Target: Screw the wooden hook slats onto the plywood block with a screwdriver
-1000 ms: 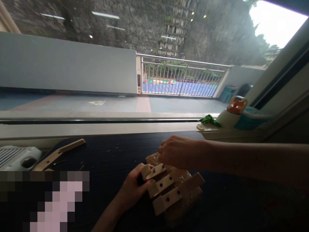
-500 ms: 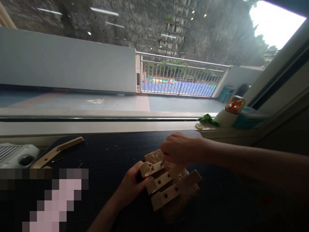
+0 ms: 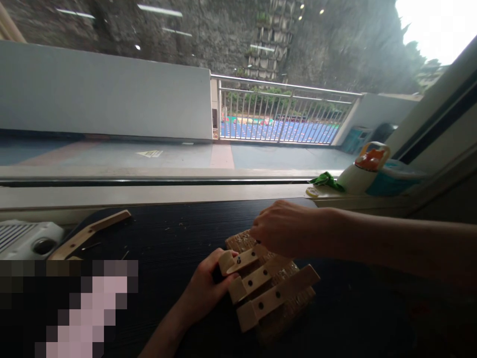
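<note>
Three pale wooden pieces with dark holes lie side by side across a rough, wrapped-looking slab (image 3: 240, 241) on the dark table. My left hand (image 3: 208, 278) is closed round the raised left end of the far wooden piece (image 3: 244, 259), thumb on the near side. A dark screw or pin shows in one of its holes. The middle wooden piece (image 3: 257, 279) and the near wooden piece (image 3: 278, 296) lie beside it. My right hand (image 3: 278, 226) is closed above the far piece's right end; its fingertips hide what they hold.
An angled wooden bar (image 3: 91, 231) with holes lies on the table's left, near thin rods. A white vented device (image 3: 32, 236) is at the left edge. On the windowsill are a green cloth (image 3: 328, 181) and a white jug (image 3: 356, 176). A pixelated patch covers the lower left.
My right hand has shifted slightly up and right, and the thin tip seen under its fingers is now mostly hidden. My left hand keeps its hold. The whole view has shifted a little.
</note>
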`<state>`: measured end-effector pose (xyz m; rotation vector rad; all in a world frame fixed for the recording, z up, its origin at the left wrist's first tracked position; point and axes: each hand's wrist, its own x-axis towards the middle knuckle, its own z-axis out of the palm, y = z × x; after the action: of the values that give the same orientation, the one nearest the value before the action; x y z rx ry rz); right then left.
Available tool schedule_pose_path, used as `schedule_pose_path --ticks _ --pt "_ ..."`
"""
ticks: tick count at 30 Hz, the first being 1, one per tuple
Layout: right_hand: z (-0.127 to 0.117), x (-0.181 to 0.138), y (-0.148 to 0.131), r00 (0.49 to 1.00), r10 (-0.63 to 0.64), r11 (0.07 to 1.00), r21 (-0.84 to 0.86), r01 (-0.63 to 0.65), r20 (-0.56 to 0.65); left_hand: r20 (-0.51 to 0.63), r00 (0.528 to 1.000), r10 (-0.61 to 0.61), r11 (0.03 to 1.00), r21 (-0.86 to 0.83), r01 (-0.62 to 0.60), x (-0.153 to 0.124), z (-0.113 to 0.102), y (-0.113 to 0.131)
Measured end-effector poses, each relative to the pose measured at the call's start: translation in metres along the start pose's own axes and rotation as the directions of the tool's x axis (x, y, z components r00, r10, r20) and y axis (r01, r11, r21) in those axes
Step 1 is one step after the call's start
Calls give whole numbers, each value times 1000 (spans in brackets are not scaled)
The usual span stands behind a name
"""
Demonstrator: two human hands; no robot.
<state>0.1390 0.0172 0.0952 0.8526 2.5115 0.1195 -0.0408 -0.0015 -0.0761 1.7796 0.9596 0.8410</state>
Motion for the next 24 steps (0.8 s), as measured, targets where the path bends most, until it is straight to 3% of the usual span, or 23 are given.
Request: schedule_pose_path --ticks 6,24 --pt "-6 -6 3 997 75 989 124 -77 19 6 1000 -4 1000 8 4 0 0 0" --pt "7 1 4 999 31 990 139 -26 -35 25 1000 -12 1000 15 11 1 0 -2"
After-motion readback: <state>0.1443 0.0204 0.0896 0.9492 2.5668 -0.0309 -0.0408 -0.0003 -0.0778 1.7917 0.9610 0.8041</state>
